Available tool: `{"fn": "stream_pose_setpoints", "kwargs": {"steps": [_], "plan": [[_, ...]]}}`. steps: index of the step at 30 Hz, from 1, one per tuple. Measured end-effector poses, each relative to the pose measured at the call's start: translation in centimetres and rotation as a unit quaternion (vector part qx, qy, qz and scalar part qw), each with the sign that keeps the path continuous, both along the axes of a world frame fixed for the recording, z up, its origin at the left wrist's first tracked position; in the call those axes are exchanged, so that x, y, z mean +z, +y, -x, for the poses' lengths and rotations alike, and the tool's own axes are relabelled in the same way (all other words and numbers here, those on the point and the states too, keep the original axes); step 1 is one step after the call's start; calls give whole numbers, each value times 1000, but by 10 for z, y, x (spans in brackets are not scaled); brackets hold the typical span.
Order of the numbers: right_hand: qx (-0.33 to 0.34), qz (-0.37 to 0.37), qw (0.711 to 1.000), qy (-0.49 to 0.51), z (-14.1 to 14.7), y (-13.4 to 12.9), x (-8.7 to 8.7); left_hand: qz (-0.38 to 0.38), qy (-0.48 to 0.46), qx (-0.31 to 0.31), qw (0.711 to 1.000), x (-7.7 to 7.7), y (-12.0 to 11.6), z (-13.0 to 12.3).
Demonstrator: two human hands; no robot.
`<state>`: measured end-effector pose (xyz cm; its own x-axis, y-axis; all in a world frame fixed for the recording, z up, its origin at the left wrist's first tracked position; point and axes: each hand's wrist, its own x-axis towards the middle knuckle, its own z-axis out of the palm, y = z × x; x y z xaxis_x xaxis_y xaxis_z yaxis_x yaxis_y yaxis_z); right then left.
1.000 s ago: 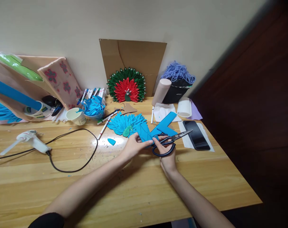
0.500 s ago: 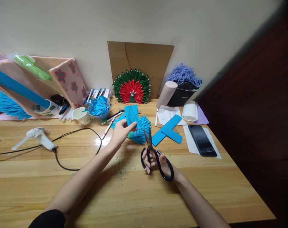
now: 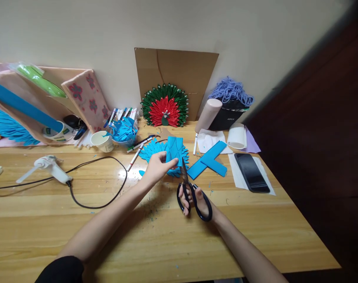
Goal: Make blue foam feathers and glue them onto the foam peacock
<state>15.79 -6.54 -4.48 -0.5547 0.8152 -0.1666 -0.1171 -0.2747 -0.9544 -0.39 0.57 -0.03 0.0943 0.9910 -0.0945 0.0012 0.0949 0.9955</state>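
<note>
Between the thumb and fingers of my left hand (image 3: 159, 168) is a piece of blue craft foam (image 3: 174, 147) with curved outlines drawn on it. My right hand (image 3: 193, 198) has its fingers through the black handles of a pair of scissors (image 3: 185, 175). The scissor blades point up and meet the foam's lower right edge. Behind and below the held piece lies a fan of blue petals (image 3: 151, 149), partly hidden by my left hand. Two blue strips (image 3: 210, 159) lie crossed on the table to the right.
A glue gun (image 3: 53, 169) with a looping cord lies left. Behind are a paper cup (image 3: 102, 141), a tub of blue scraps (image 3: 123, 131) and a red-green peacock decoration (image 3: 165, 108) against cardboard (image 3: 187, 65). A phone (image 3: 252, 173) and a pink bottle (image 3: 208, 114) stand right.
My left hand has brought the foam piece right and slightly down, towards the scissors. The scissor blades have closed somewhat and now meet the foam's edge.
</note>
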Motion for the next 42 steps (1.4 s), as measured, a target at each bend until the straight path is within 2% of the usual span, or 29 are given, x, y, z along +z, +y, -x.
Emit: {"fn": "stream_pose_setpoints", "kwargs": {"steps": [6, 15, 21, 26, 34, 42], "plan": [[-8, 2, 1000, -5, 0, -1, 1, -3, 4, 11, 1000, 2, -2, -2], [-33, 35, 999, 14, 1, 3, -9, -1, -4, 13, 1000, 1, 0, -1], [-50, 65, 997, 2, 4, 4, 1, 19, -6, 14, 1000, 6, 0, 0], [-47, 26, 998, -11, 4, 1, 3, 27, 8, 18, 999, 5, -1, -1], [-38, 7, 999, -1, 4, -1, -3, 51, -4, -25, 998, 1, -4, -6], [-32, 7, 999, 22, 5, -2, -6, 26, 1, 9, 1000, 1, -7, -8]]}}
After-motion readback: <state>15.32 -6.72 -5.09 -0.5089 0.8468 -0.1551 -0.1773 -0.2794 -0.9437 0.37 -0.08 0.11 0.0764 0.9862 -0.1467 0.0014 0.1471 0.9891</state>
